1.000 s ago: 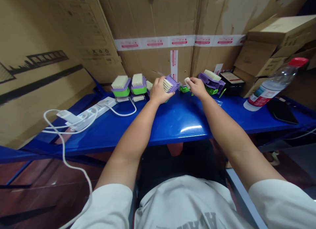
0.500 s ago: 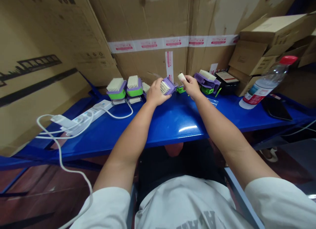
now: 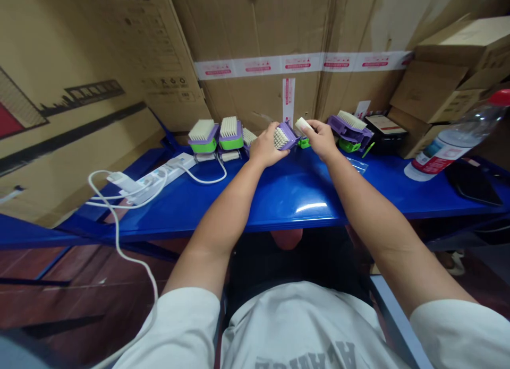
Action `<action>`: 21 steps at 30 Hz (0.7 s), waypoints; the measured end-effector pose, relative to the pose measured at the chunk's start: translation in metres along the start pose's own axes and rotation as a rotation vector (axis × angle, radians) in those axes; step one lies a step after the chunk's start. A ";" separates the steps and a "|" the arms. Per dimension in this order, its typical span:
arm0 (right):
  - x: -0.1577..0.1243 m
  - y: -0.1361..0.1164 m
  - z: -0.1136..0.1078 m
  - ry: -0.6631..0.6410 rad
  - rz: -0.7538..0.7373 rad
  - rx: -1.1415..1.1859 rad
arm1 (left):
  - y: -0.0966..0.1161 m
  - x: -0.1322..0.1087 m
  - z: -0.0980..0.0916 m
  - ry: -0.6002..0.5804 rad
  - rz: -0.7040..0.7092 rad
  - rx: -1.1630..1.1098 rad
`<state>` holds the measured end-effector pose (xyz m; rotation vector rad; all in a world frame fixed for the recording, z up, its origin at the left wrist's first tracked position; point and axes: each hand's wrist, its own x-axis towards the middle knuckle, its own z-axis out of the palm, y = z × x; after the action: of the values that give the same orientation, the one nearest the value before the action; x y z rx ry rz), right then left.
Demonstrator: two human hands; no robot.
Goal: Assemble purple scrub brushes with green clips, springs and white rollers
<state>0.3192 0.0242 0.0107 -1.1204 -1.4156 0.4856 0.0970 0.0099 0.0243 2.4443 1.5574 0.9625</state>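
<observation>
Tilted over since a moment earlier, a small white piece sits pinched between the closed fingers of the right hand, just beside the purple-framed bristle brush clasped in the left hand, above a blue metal shelf lined with green-and-purple brushes.

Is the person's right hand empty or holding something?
Holding something: the right hand pinches a small off-white piece between its fingers, with the piece showing beyond the fingertips.
</observation>
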 end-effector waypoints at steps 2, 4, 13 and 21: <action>-0.001 -0.001 0.001 -0.008 -0.004 -0.020 | 0.001 0.000 0.000 -0.002 0.001 0.006; 0.000 -0.001 0.001 -0.015 -0.016 -0.034 | 0.002 -0.001 0.000 -0.003 0.001 0.014; -0.001 0.002 0.007 -0.038 -0.037 -0.034 | 0.003 -0.002 0.000 -0.030 0.033 0.017; -0.002 0.005 0.007 -0.034 -0.072 -0.044 | 0.005 -0.002 0.000 -0.044 0.045 0.029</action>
<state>0.3140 0.0268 0.0044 -1.0974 -1.4968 0.4256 0.1003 0.0062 0.0251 2.5128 1.5197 0.8921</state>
